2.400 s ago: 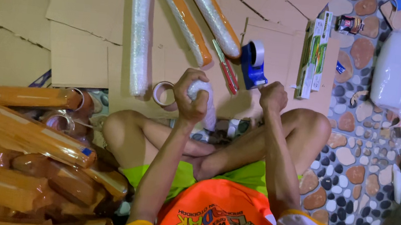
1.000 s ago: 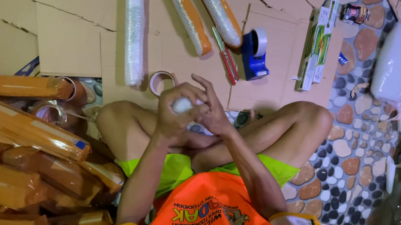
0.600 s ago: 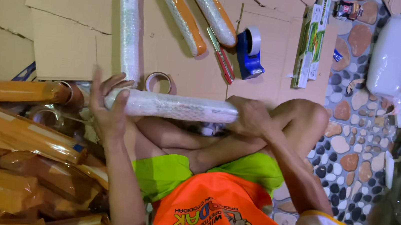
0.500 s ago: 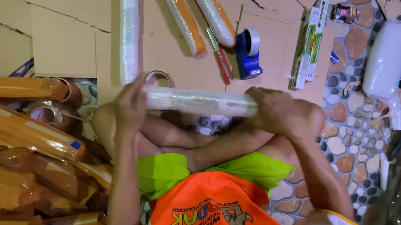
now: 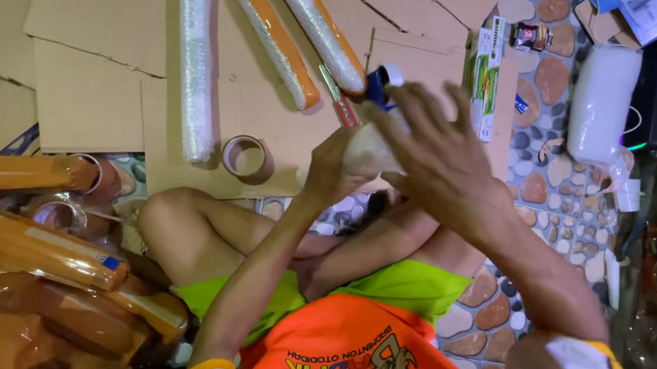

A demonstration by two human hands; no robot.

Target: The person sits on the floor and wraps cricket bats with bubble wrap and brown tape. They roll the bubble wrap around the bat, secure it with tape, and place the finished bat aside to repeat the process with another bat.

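A person is sitting cross-legged on a pebble-patterned floor (image 5: 548, 176), seen from a camera on their own head, with both arms raised in front of the lens. The left hand (image 5: 330, 172) is gripping a bubble-wrapped roll (image 5: 369, 150) from below, its fingers closed around the wrap. The roll is pointing almost end-on toward the camera, so only its pale end is showing. The right hand (image 5: 439, 152) is lying over the top of the same roll, palm down, with its fingers spread apart and only loosely touching the wrap.

Beyond the hands, flattened cardboard sheets (image 5: 89, 42) are covering the floor. Three more long rolls are lying on the cardboard: a clear bubble-wrapped roll (image 5: 195, 54), and two orange-cored wrapped rolls (image 5: 268, 29) (image 5: 318, 23) side by side. A ring of brown packing tape (image 5: 247, 159) is lying just beside the clear roll's near end. A blue tape dispenser (image 5: 379, 83) is partly hiding behind the right hand. On the left edge, a stack of orange wrapped rolls (image 5: 17, 244) is piling beside the person's knee.
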